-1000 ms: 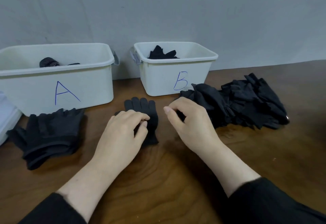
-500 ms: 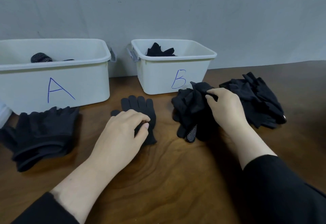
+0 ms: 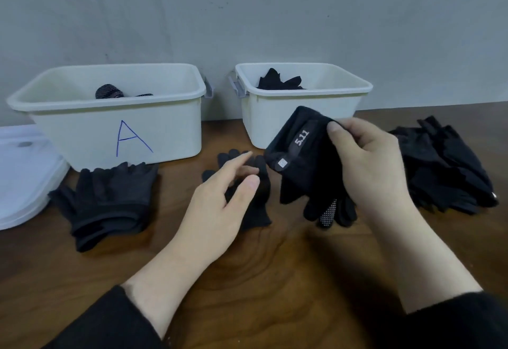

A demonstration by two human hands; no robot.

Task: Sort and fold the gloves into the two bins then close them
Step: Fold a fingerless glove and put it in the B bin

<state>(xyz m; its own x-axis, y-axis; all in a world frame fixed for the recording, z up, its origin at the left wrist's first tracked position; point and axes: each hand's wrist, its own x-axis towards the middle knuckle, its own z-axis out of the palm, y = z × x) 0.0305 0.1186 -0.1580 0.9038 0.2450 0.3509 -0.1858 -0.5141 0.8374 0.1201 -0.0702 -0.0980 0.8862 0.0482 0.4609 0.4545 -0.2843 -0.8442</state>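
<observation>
My right hand (image 3: 368, 164) grips a black glove (image 3: 305, 167) with a "5.11" cuff label and white grip dots, held up in front of bin B (image 3: 354, 88). My left hand (image 3: 217, 205) hovers with fingers apart over a plain black knit glove (image 3: 258, 208) lying flat on the table. Bin A (image 3: 90, 131) stands at the back left with a dotted glove (image 3: 108, 92) inside. Bin B holds a dark glove (image 3: 277, 81). A stack of knit gloves (image 3: 107, 200) lies before bin A. A pile of black gloves (image 3: 445, 167) lies at the right.
Both white bins stand open against a grey wall, grey latches between them. White lids (image 3: 22, 172) are stacked at the left edge. The brown wooden table (image 3: 275, 280) runs toward me under my black sleeves.
My right hand has pulled a labelled glove from the right pile and lifted it toward the centre. My left hand has risen off the flat glove and spread its fingers.
</observation>
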